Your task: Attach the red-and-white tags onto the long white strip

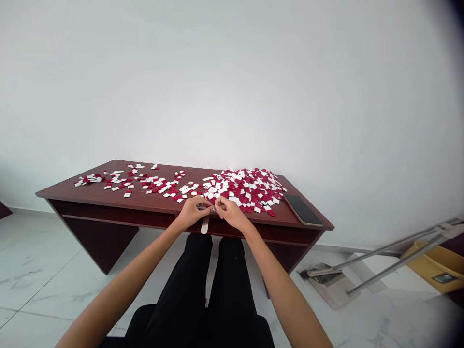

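Observation:
My left hand (195, 211) is closed at the desk's front edge, with its thumb and fingers pinched together. A pale flat strip with a rounded end (205, 226) hangs down from this hand, past the desk edge. My right hand (228, 212) is also closed in a pinch, its fingertips almost touching those of my left. Between the fingertips shows a small greyish-white piece (213, 209), too small to name. Just beyond my hands lies a big heap of small red and white tabs (250, 186). More loose tabs (155, 183) are scattered to the left.
A dark phone or tablet (303, 210) lies on the right end of the brown desk (90, 195). On the floor at right are a long-handled dustpan (331, 290), a broom (322, 271) and a yellow bin (435, 266). A white wall stands behind the desk.

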A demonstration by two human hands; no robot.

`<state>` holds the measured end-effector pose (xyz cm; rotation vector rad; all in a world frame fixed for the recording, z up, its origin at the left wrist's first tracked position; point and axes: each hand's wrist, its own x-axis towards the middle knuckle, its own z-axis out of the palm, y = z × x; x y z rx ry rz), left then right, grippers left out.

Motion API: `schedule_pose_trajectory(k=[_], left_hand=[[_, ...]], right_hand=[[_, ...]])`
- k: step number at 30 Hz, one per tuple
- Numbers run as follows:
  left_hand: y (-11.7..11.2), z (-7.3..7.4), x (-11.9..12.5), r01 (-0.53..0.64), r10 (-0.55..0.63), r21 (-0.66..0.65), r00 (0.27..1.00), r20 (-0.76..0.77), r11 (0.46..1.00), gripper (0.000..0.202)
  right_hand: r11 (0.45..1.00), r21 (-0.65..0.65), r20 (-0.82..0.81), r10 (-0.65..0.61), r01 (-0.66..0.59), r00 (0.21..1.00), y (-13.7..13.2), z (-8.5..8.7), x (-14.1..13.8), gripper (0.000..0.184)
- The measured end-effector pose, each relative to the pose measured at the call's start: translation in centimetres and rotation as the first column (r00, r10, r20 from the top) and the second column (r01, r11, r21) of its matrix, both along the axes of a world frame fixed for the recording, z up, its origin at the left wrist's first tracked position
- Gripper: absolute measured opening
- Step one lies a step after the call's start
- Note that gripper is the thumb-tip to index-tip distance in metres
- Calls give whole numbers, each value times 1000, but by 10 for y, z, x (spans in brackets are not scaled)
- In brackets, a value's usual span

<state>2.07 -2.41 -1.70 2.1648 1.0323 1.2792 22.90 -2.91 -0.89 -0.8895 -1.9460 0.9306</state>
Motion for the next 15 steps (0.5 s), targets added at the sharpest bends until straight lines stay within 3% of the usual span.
schedule_pose_trajectory(k=[11, 15], left_hand=[[0, 2, 0, -18, 19, 20, 1000, -16, 1000, 16], [0, 3, -1, -27, 27, 3, 1000, -2, 1000, 18]], right_hand=[[980, -85, -74, 171, -177, 982, -4, 7, 5, 20], [968, -132, -182, 187, -212, 965, -3, 8, 10, 19]])
